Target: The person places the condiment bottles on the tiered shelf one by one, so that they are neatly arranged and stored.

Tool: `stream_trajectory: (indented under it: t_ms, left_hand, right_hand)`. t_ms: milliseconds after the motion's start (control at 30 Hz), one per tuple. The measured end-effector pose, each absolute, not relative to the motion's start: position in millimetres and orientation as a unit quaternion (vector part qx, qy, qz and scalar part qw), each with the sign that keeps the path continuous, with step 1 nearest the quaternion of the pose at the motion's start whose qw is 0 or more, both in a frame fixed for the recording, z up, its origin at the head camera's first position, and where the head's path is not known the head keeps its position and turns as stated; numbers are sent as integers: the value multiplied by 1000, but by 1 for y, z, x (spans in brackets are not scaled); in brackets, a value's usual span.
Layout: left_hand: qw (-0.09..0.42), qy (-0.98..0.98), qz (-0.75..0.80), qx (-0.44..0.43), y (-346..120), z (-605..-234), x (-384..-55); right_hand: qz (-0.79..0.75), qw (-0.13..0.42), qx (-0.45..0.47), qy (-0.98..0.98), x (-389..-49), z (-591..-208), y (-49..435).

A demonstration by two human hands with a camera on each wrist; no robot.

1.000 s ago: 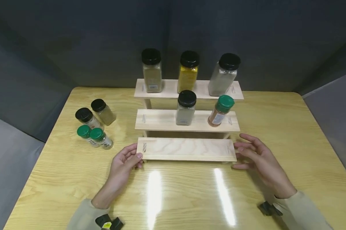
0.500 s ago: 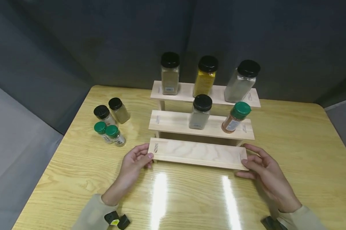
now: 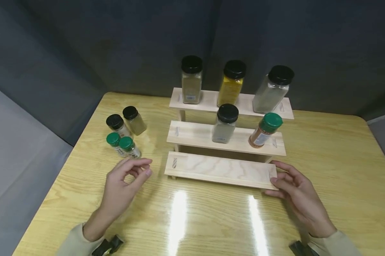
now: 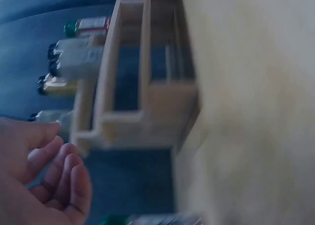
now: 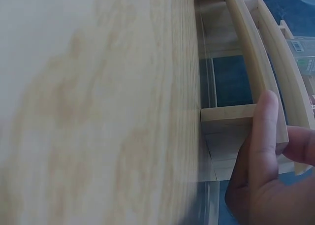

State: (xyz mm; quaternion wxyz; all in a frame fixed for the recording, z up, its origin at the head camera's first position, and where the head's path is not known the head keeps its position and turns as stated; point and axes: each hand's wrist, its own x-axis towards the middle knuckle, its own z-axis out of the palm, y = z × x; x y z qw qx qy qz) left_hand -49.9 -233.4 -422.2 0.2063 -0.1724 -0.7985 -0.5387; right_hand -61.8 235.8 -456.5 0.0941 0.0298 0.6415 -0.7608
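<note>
A three-tier wooden spice rack (image 3: 222,169) stands on the table, its lowest tier bare. My right hand (image 3: 299,201) holds the right end of that tier; the right wrist view shows the thumb (image 5: 266,121) along the front edge and a finger behind the board. Left of the rack, my left hand (image 3: 120,186) hovers with loosely bent fingers and nothing in them. Just beyond it stand two small green-capped spice jars (image 3: 133,151) and two black-capped ones (image 3: 137,124). In the left wrist view the rack (image 4: 125,119) appears sideways, past the fingertips.
Three tall black-capped jars line the top tier, a yellow one (image 3: 230,90) in the middle. The middle tier carries a black-capped jar (image 3: 223,131) and a green-capped red-brown one (image 3: 259,138). A dark curtain (image 3: 147,42) hangs behind the wooden table (image 3: 141,227).
My left hand has let go of the rack's left end and moved left toward the small jars. My right hand has closed onto the right end. The head view has shifted.
</note>
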Motion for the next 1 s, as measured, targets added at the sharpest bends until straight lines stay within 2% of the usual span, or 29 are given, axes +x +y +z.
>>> stream_trajectory:
  t_ms: [133, 267, 433, 767, 867, 1000]
  left_hand:
    - [295, -820, -434, -228, -255, -401, -69]
    - [317, -851, -329, -260, -280, -389, -87]
    - [276, -891, -230, -278, -301, -383, -98]
    - [169, -942, -180, -226, -307, -376, -104]
    - [158, -946, -179, -218, -306, -376, -104]
    - [167, -945, -181, -217, -304, -377, -105]
  right_hand:
    - [-773, 92, 27, 627, -61, -456, 239]
    - [-775, 94, 25, 625, -61, -457, 239]
    - [-771, 99, 18, 629, -61, -457, 239]
    - [-762, 101, 34, 638, -60, -457, 237]
    - [-759, 101, 38, 642, -60, -456, 236]
    - [-752, 97, 41, 650, -60, -455, 236]
